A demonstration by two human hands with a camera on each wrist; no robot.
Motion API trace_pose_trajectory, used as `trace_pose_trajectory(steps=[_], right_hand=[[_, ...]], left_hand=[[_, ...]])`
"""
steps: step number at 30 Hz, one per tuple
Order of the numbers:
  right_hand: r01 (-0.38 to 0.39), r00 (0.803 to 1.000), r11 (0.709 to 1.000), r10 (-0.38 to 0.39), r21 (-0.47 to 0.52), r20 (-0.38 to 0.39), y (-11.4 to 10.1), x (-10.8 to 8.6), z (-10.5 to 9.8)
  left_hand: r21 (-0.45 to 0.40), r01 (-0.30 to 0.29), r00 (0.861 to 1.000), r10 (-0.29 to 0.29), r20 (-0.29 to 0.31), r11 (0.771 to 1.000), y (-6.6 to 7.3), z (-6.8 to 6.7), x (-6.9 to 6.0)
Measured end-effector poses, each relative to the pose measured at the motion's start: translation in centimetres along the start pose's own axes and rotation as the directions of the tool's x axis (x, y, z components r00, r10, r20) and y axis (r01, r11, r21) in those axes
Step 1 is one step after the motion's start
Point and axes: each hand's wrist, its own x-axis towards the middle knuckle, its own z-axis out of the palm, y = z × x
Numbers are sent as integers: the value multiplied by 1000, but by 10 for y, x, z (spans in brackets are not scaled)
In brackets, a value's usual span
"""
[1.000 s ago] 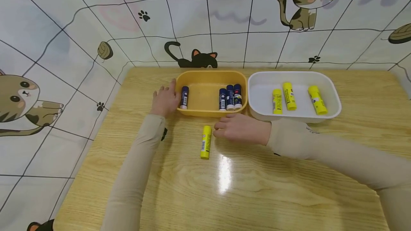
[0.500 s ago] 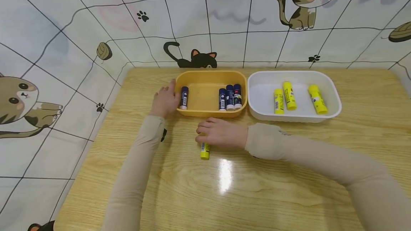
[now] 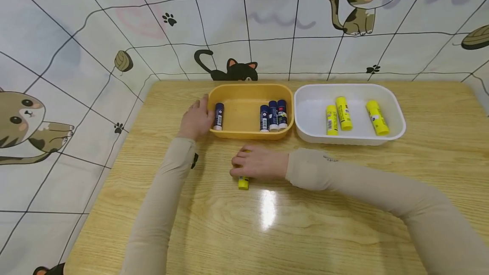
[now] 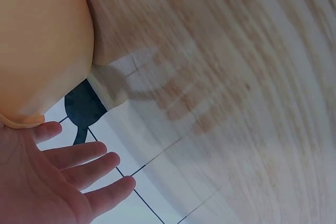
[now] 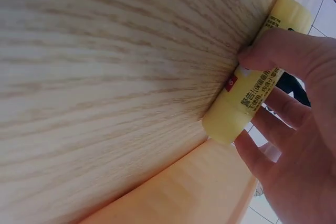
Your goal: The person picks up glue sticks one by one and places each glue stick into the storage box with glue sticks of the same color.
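In the head view my right hand [image 3: 259,162] lies over a yellow glue stick [image 3: 243,183] on the table, hiding most of it. The right wrist view has the thumb on one side of that glue stick [image 5: 239,103] and fingers on the other, pinching it where it lies against the wood. My left hand [image 3: 196,120] rests against the left end of the yellow-orange bin [image 3: 250,135]. Seen from the left wrist, its fingers [image 4: 79,156] are spread and fairly straight, with the topmost one at the bin's rim [image 4: 23,123].
Inside the yellow-orange bin, one dark blue glue stick [image 3: 218,116] stands at the left and several lean at the right, including this one [image 3: 282,114]. To its right, a white bin [image 3: 351,140] holds three yellow glue sticks [image 3: 377,118]. A cat-patterned wall [image 3: 275,24] rises behind the table.
My right hand has moved left and slightly nearer, from beside the yellow glue stick to over it, and now pinches it. The left hand has stayed at the yellow-orange bin.
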Motion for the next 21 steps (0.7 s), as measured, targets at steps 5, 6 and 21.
trace_pose_trajectory(steps=[5,6,21], right_hand=[[11,1000,1000,-11,-23,6,0,0,1],[13,1000,1000,-13,-26,3,0,-1,1],[6,999,997,-10,-78,-54,-1,-20,-6]], left_hand=[[-2,2,1000,-2,-16,1000,-1,1,0],[-3,1,1000,-1,-17,1000,-1,1,0],[13,-8,1000,8,-14,1000,-1,2,1]])
